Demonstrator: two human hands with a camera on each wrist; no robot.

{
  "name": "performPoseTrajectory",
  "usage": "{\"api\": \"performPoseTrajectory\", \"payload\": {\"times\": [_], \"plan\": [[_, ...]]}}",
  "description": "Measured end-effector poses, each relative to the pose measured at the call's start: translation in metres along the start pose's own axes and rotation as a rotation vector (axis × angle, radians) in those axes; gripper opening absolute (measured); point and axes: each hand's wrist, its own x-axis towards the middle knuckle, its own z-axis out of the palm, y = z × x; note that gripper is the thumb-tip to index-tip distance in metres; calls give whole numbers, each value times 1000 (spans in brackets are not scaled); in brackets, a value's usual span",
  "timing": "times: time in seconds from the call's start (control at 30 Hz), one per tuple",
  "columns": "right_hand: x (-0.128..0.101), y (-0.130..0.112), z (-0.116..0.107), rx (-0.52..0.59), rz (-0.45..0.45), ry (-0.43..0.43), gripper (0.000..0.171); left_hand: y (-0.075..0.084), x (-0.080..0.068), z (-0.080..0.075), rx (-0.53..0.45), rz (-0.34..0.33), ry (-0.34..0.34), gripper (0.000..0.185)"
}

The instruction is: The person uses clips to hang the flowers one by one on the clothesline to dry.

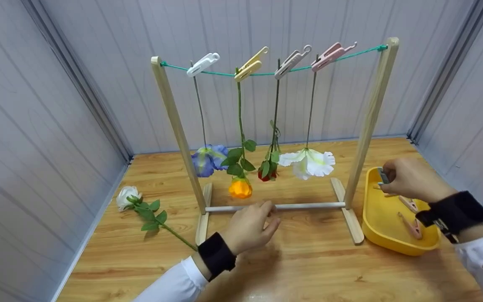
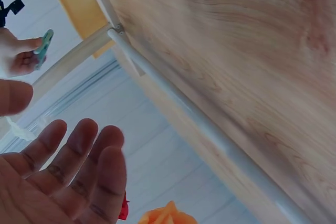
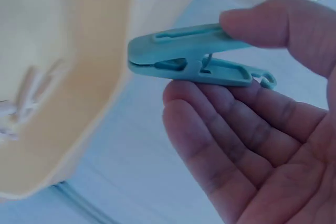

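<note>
My right hand pinches a teal clothespin between thumb and fingers above the far end of a yellow tray. Up close, the clothespin lies across the fingers with the thumb pressing its top, beside the tray's rim. My left hand hovers with relaxed fingers just in front of the lower bar of a wooden drying rack. That hand holds nothing. A white rose lies on the table to the left.
A green string spans the rack, where clips hold a blue flower, an orange rose, a red bud and a white flower upside down. Pink clothespins lie in the tray. Grey walls enclose the wooden table.
</note>
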Motion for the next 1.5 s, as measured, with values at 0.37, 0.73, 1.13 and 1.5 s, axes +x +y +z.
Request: {"api": "performPoseTrajectory", "payload": {"times": [0.37, 0.73, 1.13, 1.5], "plan": [[-29, -60, 8, 120, -185, 177, 18, 10, 8, -13, -152, 23, 82, 17], [-22, -93, 51, 662, -446, 216, 26, 17, 17, -20, -250, 16, 83, 20], [-10, -114, 95, 1046, -576, 129, 29, 24, 17, -15, -368, 101, -32, 34], [-9, -126, 119, 1144, -489, 147, 31, 28, 14, -8, -434, 147, -13, 24]]}}
